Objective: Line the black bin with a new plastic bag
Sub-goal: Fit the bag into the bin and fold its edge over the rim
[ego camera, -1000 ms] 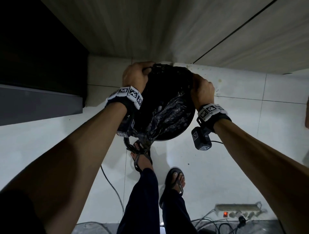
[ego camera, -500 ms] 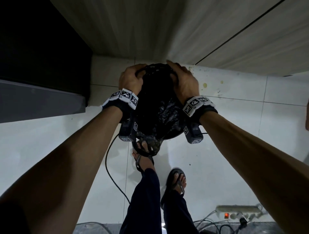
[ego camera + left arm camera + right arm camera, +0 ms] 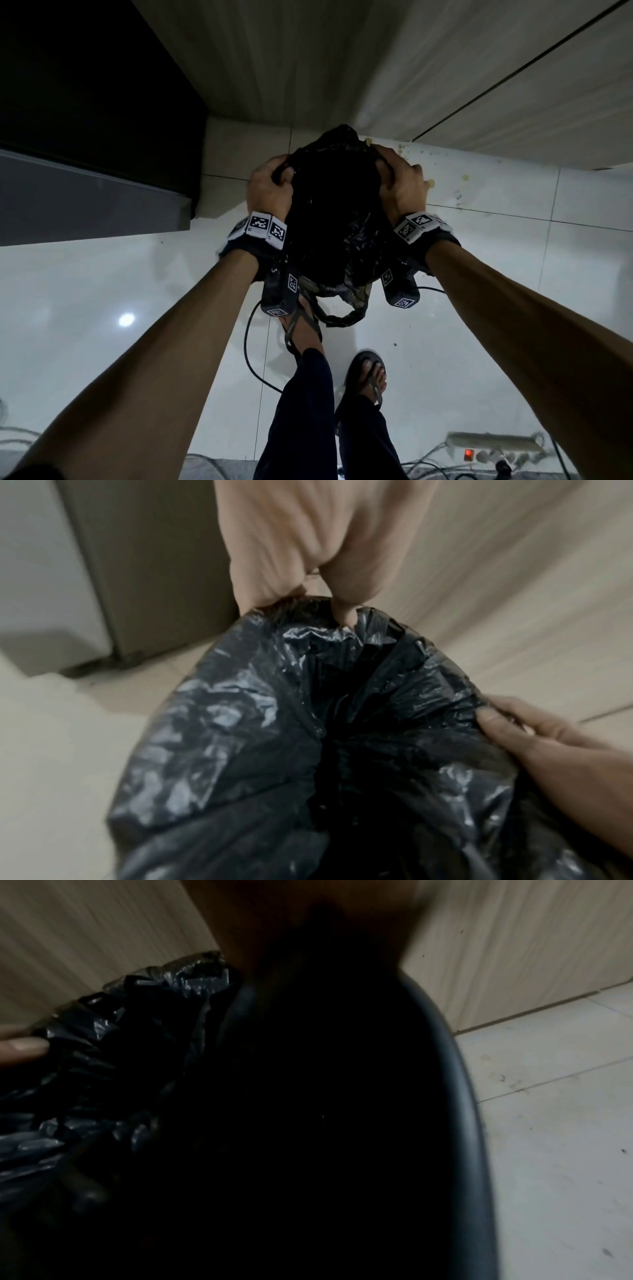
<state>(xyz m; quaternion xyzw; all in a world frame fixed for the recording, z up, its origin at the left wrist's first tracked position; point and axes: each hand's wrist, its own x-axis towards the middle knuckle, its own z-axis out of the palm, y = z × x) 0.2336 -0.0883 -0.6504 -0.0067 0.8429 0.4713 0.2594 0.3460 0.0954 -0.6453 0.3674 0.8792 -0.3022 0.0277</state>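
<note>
A crumpled black plastic bag (image 3: 337,209) covers the black bin, which stands on the floor against the wall. My left hand (image 3: 279,171) grips the bag's edge at the far left of the rim, fingers curled into the plastic (image 3: 308,599). At the far right of the rim my right hand (image 3: 385,162) grips the bag too, its thumb on the plastic (image 3: 489,715). A bag handle loop (image 3: 342,317) hangs over the near side. The right wrist view is mostly dark and shows the bin's curved rim (image 3: 459,1085) beside bunched bag (image 3: 120,1015).
A pale wood-grain wall (image 3: 342,61) stands right behind the bin and a dark cabinet (image 3: 85,102) to the left. My sandalled feet (image 3: 368,373) are just in front of the bin on white tiles. A power strip (image 3: 493,445) and cables lie at the lower right.
Both hands have moved from the sides of the rim to its far edge and closer together. The bag has bunched up over the opening.
</note>
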